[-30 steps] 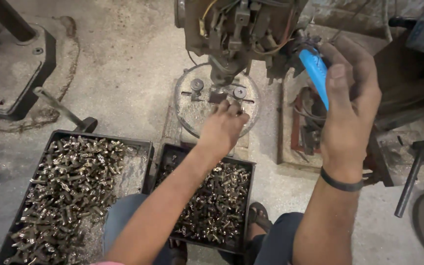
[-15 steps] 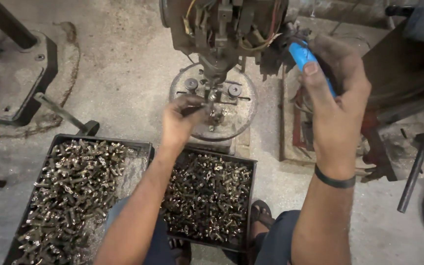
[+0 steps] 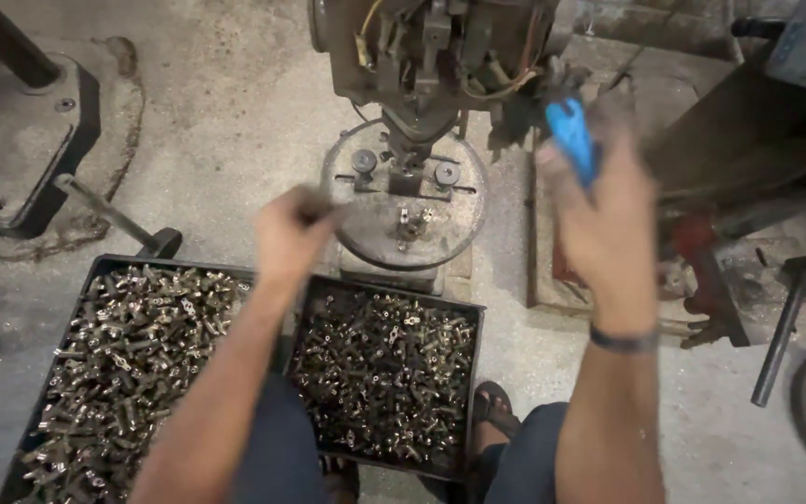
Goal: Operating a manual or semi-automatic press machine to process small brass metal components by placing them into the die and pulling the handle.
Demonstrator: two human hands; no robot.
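Head view: left hand (image 3: pixel 293 233) has pulled back off the round grey metal press table (image 3: pixel 366 233), fingers pinching a small part, blurred. Right hand (image 3: pixel 599 210) still grips the blue lever handle (image 3: pixel 571 140).

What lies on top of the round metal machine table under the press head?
One small metal part sits on the round metal machine table, with two dark knobs behind it. The press head covers the rear.
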